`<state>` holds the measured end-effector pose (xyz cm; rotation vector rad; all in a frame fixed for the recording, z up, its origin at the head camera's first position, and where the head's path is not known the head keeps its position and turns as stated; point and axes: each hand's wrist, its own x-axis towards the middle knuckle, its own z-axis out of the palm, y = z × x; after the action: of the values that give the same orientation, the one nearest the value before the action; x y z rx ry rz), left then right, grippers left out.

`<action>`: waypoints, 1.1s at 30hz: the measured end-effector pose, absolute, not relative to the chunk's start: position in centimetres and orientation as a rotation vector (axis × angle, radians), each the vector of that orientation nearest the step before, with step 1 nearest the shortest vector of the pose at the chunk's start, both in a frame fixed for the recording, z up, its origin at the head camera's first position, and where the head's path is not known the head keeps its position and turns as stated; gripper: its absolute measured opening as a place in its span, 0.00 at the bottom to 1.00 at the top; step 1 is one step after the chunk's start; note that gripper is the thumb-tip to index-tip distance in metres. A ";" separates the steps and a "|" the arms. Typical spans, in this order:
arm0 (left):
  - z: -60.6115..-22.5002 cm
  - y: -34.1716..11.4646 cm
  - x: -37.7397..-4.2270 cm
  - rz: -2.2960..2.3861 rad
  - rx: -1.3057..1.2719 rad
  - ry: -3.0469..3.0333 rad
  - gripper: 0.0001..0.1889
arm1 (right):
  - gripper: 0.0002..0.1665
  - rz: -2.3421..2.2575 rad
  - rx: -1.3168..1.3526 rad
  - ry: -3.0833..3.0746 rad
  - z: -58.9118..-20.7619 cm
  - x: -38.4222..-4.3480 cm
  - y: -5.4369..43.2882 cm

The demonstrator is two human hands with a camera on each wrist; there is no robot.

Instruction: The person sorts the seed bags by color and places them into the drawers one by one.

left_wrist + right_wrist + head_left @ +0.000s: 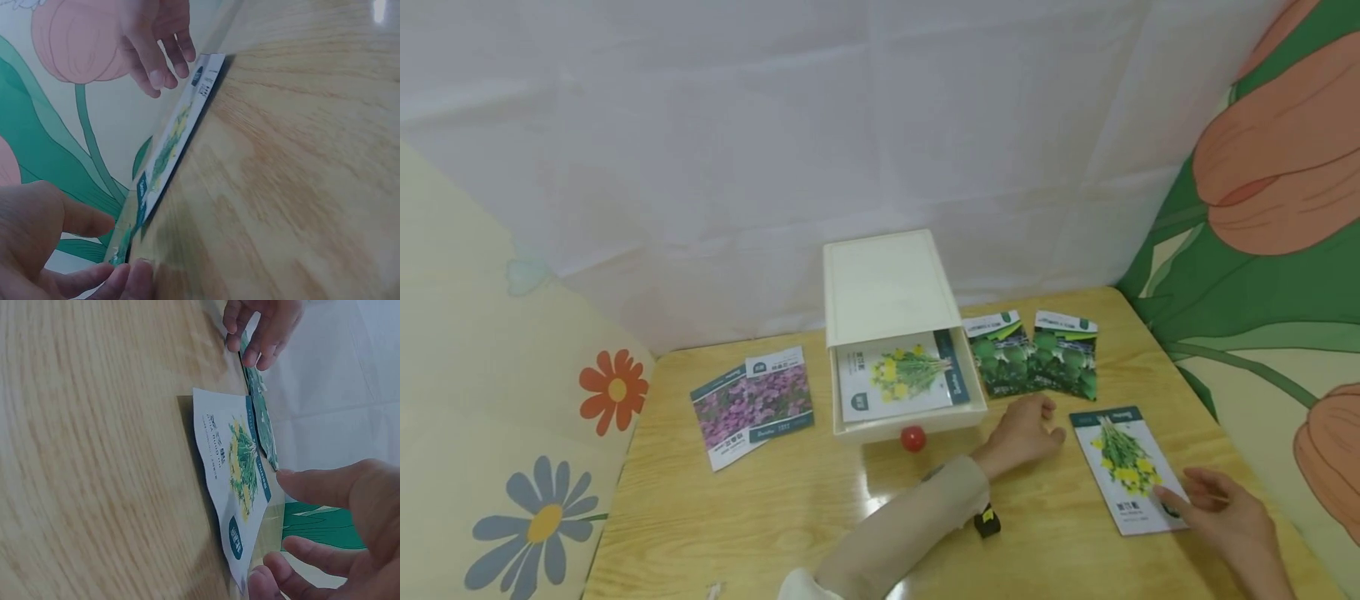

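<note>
A white seed packet with yellow flowers (1126, 471) lies on the table at the right. My right hand (1221, 517) is at its near right corner, thumb and fingers apart; in the right wrist view the fingertips are close to the packet's edge, and contact is unclear. My left hand (1022, 433) hovers low over the table between that packet and the drawer box, fingers loosely bent and holding nothing. Just beyond it lie two green leafy seed packets (1003, 358). A similar yellow-flower packet (902, 375) lies inside the pulled-out drawer (850, 429).
The white box (887, 283) stands at the back, its drawer with a red knob (913, 438) facing me. Two overlapping purple-flower packets (752, 404) lie to its left. A small black and yellow object (987, 522) sits beside my left forearm. A white cloth (737, 167) hangs behind.
</note>
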<state>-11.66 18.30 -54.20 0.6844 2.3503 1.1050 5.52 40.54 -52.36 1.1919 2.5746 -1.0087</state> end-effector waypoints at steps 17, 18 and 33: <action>-55.4 21.0 -12.6 1.078 0.763 2.355 0.23 | 0.56 -0.901 1.062 2.541 -53.3 6.4 40.7; -55.3 21.2 -12.5 1.076 0.772 2.359 0.22 | 0.56 -0.896 1.076 2.532 -53.3 6.5 40.7; -53.8 21.7 -11.6 0.989 0.772 2.359 0.21 | 0.39 -0.861 1.191 2.504 -53.1 6.5 39.7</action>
<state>-11.57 21.74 -53.75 0.7717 2.3590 0.9885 6.51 39.67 -53.09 1.1908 2.5044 -0.8609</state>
